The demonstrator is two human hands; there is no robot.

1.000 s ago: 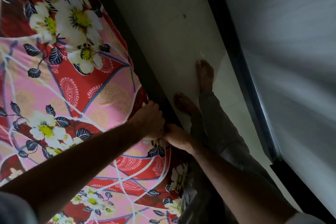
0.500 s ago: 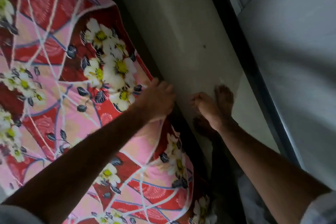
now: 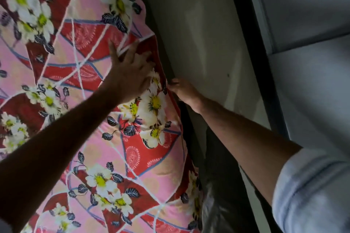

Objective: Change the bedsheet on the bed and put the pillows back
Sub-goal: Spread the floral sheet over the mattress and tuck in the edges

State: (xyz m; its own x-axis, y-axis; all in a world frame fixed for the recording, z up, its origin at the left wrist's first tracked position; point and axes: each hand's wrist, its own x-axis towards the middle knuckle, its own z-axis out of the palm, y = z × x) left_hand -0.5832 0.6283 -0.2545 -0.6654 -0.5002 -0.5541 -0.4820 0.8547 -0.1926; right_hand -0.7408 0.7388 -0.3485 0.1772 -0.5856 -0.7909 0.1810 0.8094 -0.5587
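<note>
I look down on a bed covered by a pink and red flowered bedsheet (image 3: 79, 85), filling the left of the view. Its side edge runs from upper middle down toward the bottom, slanting right. The left hand (image 3: 130, 73) presses flat on the sheet near that edge, fingers spread and straight. Just beside it, the right hand (image 3: 182, 90) pinches the sheet's edge, fingers curled. Right of the bed lies pale floor (image 3: 204, 43), then a dark strip (image 3: 251, 47), then a grey wall (image 3: 312, 62).

A pale floor (image 3: 200, 30) is running alongside (dimly lit), a dark strip (image 3: 251, 47) is bordering its far side, and a grey wall (image 3: 310, 85) is rising beyond that.
</note>
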